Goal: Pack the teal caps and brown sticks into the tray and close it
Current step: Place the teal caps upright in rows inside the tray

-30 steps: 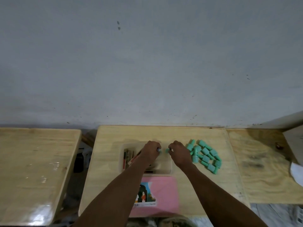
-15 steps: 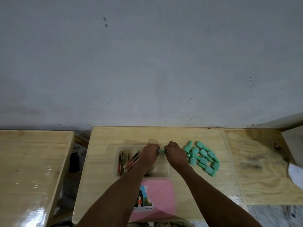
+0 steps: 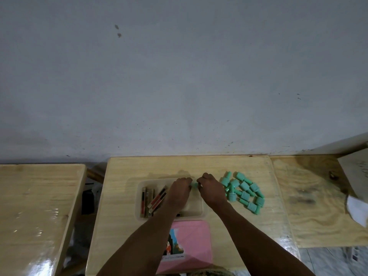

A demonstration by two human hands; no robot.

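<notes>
Over the last second both hands have drawn together above the far edge of the tray [image 3: 200, 213]. The left hand [image 3: 179, 193] and right hand [image 3: 211, 191] now meet fingertip to fingertip, pinching a single teal cap [image 3: 194, 185] between them. I'd say it is about to be set down inside. The brown sticks [image 3: 153, 200] already lie at the tray's left end; the other caps [image 3: 244, 191] wait in a heap just right of it, and the pink lid [image 3: 191, 244] lies nearer, not yet on.
</notes>
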